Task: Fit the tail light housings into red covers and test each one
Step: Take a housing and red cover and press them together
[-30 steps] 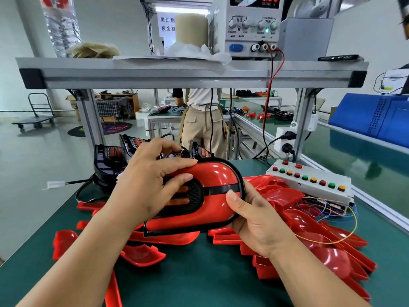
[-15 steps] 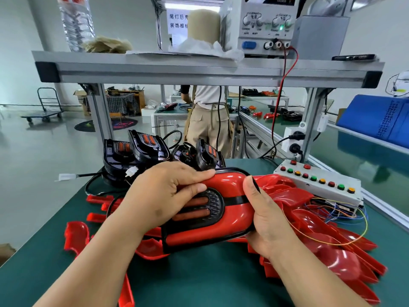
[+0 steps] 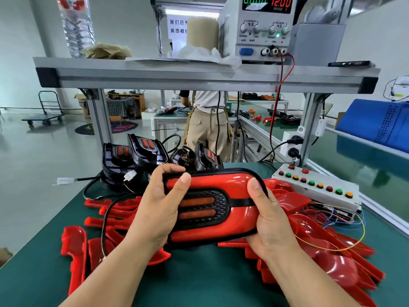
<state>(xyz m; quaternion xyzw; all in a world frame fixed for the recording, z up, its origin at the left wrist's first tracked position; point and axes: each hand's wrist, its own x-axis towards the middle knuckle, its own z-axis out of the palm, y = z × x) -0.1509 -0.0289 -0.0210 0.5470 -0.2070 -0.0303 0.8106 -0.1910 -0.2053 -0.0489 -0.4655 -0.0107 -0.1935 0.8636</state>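
- Rolled face-on to the camera since half a second earlier — left hand (image 3: 161, 209) moved off the lens to the left end, thumb now up on the top rim.
- Lay with the long axis running left to right, about level, held just above the table (image 3: 199, 282) and the loose red covers (image 3: 332, 251) spread over it.
- Was gripped at both ends: left hand curled round the left end, thumb in front, fingers behind; right hand (image 3: 270, 222) curled round the right end, thumb on the black edge.
- Sat equally close to both hands; lay left of the button test box (image 3: 321, 185), so nearer to it on the right-hand side.
- Looked seated: black tail light housing (image 3: 219, 202) with two amber bars and a honeycomb surround, sunk in the glossy red cover (image 3: 239, 220).
- Seemed to trail a black cable (image 3: 103, 224) off the left end — plug hidden, so probably not yet connected for testing.
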